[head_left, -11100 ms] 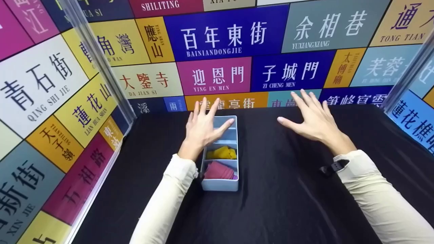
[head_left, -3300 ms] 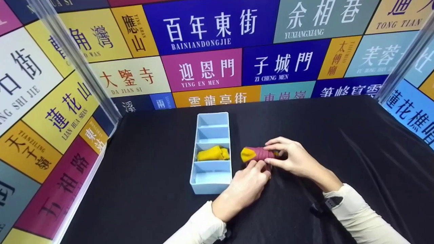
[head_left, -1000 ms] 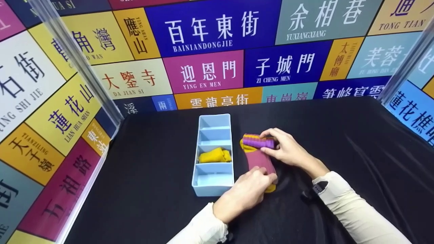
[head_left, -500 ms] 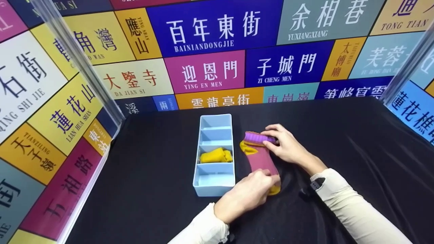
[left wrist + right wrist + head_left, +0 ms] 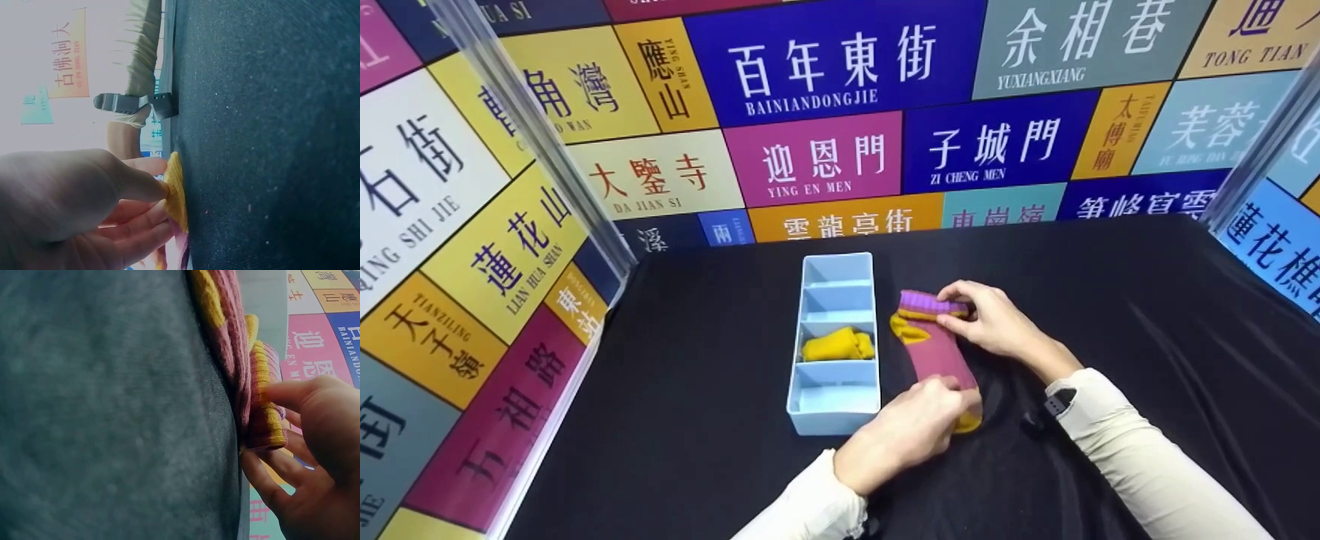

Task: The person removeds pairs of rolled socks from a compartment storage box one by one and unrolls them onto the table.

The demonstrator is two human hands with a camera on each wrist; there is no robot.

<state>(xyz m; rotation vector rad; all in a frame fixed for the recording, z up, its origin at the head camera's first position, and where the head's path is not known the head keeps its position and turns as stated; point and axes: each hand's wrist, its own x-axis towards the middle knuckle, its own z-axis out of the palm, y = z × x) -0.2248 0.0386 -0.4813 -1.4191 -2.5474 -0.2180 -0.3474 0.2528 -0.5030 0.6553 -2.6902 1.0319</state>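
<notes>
Maroon sock (image 5: pixel 939 360) lies flat on the bench (image 5: pixel 1110 300), just right of the blue divided tray (image 5: pixel 835 409). My left hand (image 5: pixel 901 431) pinches its near yellow toe; my right hand (image 5: pixel 990 322) pinches the far purple cuff. I judge it mid-unfolding; next I should smooth it straight.

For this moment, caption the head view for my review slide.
Both hands, left and right, hold a maroon-and-yellow sock beside a blue divided tray.

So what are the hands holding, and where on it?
Both hold the maroon sock: the left hand pinches its yellow toe, the right hand pinches its purple cuff.
</notes>
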